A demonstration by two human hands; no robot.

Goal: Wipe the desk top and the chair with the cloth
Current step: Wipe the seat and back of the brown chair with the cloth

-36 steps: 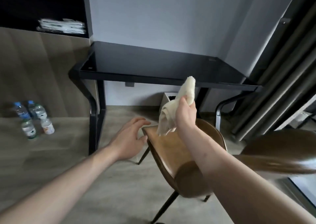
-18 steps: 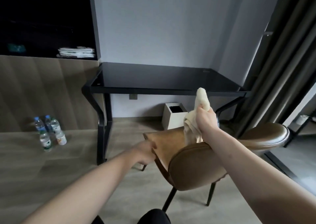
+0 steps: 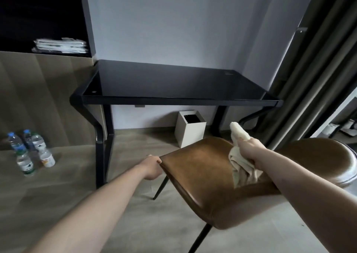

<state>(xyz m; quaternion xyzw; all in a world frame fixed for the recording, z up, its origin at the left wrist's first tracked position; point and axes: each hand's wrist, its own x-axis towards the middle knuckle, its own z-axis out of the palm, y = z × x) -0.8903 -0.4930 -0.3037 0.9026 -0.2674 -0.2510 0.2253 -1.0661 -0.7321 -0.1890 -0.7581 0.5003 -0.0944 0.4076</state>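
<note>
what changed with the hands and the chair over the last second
The left hand reached forward from open air and took hold of the chair at its seat's front corner. The right hand came down with the cloth toward the seat. The right hand's grip on the cloth and the desk stayed as they were.

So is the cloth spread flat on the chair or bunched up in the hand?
Bunched up. The right hand grips the cloth in a wad, one end sticking up, the rest hanging crumpled onto the chair seat.
</note>
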